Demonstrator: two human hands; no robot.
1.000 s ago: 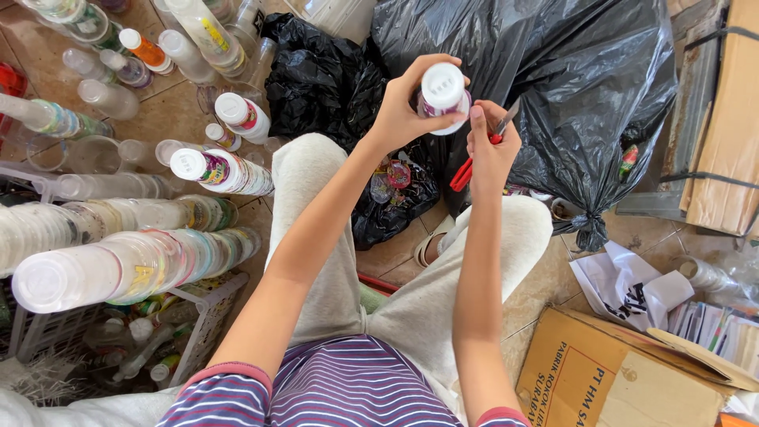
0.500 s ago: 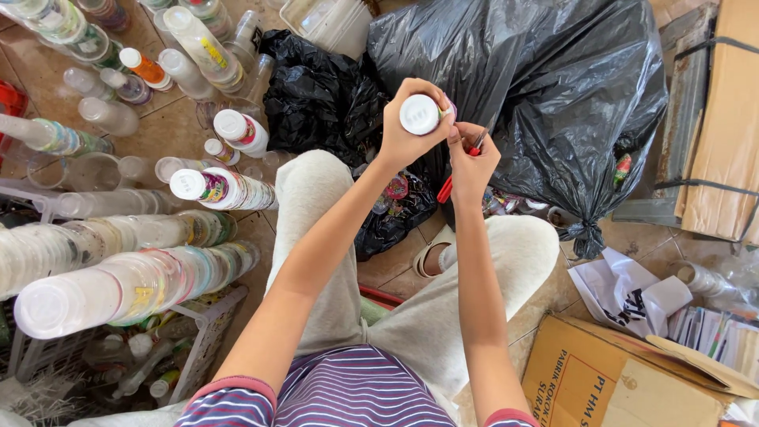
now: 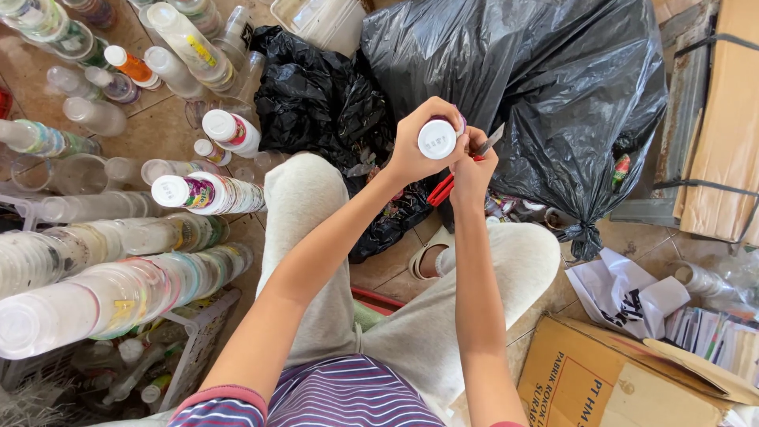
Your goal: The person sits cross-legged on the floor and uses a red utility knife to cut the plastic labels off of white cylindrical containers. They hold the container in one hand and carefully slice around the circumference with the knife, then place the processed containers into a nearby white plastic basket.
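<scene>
**Bottle and cutter held up over the knees**

Person seated, both arms raised in front. Left hand [image 3: 415, 146] wrapped around a small white-capped plastic bottle [image 3: 437, 138], cap end turned toward the camera, fingers curled tight round its body. Right hand [image 3: 472, 168] pressed close against the left, closed on a red-handled cutter [image 3: 458, 170]; the grey blade tip pokes up just right of the bottle, the red handle sticks out below the hand. Whether the blade touches the bottle can't be told.

Directly behind the hands: big stuffed black bin bag [image 3: 553, 103], with a smaller crumpled black bag [image 3: 316, 95] to the left of it. Below the hands: grey trousers [image 3: 316, 237], knees spread, striped shirt [image 3: 348, 395] nearest the camera.

Far left of the left hand: stacks of clear plastic cups [image 3: 118, 292] lying sideways, loose bottles [image 3: 182, 39] standing on the floor beyond them, a white wire rack [image 3: 198, 340] under the stacks. Lower right of the right hand: brown cardboard box [image 3: 609, 379], crumpled white paper [image 3: 624, 292] just above it. Flattened cardboard sheets [image 3: 727, 119] lean at the far right.
</scene>
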